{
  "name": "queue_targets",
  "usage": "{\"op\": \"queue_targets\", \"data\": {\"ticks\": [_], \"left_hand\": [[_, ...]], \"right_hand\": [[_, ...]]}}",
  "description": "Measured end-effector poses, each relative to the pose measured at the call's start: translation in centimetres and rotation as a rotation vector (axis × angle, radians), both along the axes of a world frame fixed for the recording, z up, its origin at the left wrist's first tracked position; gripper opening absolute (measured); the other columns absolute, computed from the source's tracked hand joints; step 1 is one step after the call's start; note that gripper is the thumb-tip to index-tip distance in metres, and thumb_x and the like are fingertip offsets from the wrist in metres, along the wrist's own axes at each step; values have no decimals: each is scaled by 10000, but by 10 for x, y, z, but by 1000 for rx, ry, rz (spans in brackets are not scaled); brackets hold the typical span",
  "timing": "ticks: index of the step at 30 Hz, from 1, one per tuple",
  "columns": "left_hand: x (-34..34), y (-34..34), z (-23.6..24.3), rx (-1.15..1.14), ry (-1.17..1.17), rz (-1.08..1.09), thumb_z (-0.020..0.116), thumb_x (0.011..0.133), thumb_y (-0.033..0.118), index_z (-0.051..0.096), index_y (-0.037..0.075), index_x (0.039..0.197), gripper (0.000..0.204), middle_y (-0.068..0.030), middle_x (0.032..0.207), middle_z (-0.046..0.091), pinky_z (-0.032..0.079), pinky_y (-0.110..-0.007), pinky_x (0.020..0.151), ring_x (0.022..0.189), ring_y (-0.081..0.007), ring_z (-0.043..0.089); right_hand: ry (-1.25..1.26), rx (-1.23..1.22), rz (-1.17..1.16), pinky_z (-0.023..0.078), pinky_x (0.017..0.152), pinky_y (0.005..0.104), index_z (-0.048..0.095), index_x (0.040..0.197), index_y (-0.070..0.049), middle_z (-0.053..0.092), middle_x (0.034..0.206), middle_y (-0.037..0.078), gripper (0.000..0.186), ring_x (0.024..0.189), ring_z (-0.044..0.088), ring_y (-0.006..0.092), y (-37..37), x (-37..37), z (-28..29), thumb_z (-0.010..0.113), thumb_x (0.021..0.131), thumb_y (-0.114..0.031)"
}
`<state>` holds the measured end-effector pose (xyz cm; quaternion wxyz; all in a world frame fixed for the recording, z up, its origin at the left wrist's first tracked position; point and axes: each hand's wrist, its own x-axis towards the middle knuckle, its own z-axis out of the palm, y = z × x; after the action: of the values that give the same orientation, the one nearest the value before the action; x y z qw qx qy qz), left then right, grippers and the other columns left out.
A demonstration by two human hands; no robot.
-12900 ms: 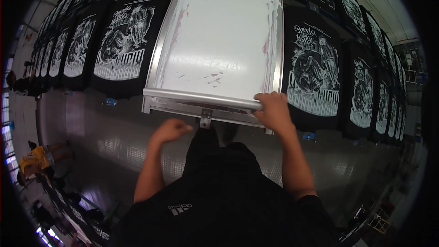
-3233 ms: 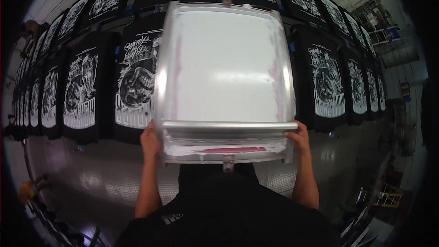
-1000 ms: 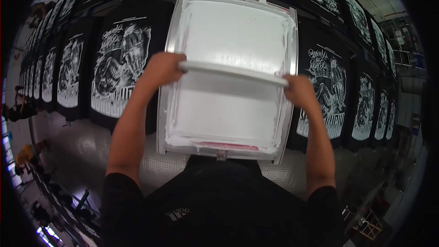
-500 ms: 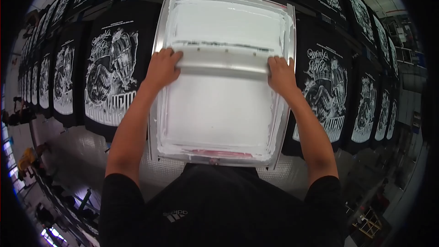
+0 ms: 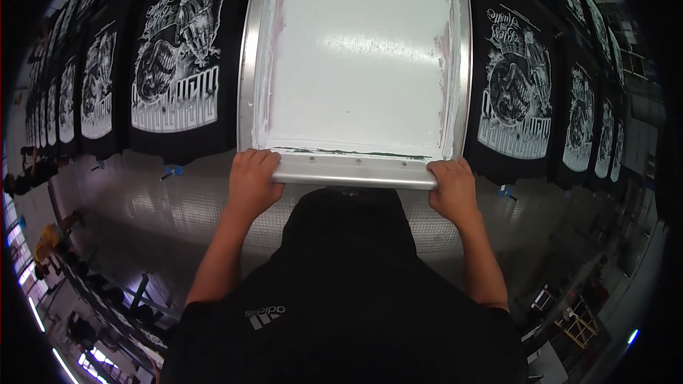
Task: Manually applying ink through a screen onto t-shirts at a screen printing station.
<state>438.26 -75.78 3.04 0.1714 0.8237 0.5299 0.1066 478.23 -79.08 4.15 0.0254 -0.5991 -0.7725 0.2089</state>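
Silvery squeegee point(image 5: 357, 177), one, in two hands point(image 5: 254, 179) point(image 5: 454, 188) on one white screen point(image 5: 356, 85).

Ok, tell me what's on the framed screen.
White paste lines the screen along both sides; left hand and right hand hold a metal bar over its near end, hiding what's beneath.

White lettering stood on the black fabric garment with a white picture print point(image 5: 174, 64) at the left: curling script, upside down, high up and tall block letters below. Its right-hand counterpart point(image 5: 516, 85) bore similar lettering. The wearer's black shirt point(image 5: 341, 277) carried a small grey word.
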Motion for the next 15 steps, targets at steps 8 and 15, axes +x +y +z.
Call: {"op": "queue_targets", "data": {"ticks": [8,15], "left_hand": [[6,-24,-25,121,-5,54,668,600,17,615,49,942,348,-116,927,651,439,-427,851,887,-286,619],[21,172,-48,78,53,59,709,566,8,660,49,963,402,-113,986,685,460,-416,873,949,-318,626]], "right_hand": [[17,78,-47,388,1056,530,633,969,-52,666,940,112,430,917,624,298,-13,-11,-14,646,543,7],[-17,290,2,419,1025,518,644,971,-77,670,899,98,404,882,627,305,175,20,-47,674,570,-37]]}}
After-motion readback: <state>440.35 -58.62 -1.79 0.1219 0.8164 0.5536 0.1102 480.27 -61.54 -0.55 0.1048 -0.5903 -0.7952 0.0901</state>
